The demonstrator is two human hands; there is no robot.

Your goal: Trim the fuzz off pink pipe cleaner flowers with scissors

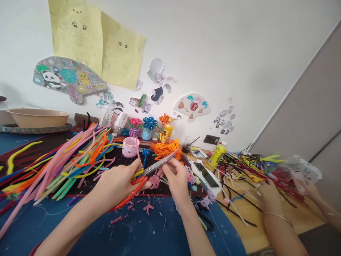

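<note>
My left hand [118, 181] is closed around the red handles of a pair of scissors [157, 165]. Their blades point up and to the right. A pink pipe cleaner [137, 146] stands up by the left fingertips. My right hand [177, 177] is pinched beside the blades on a thin pink pipe cleaner [172, 154], partly hidden by the fingers. Just below the blades is a curled pink fuzzy piece [154, 181]. Pink clippings [148, 207] lie scattered on the blue cloth [141, 234] beneath my hands.
Many coloured pipe cleaners [61, 160] are heaped on the left. Behind my hands stand a pink pot [130, 147], an orange fuzzy pile [167, 148] and a yellow bottle [167, 131]. A phone [205, 175] lies to the right, near another person's hands [270, 193].
</note>
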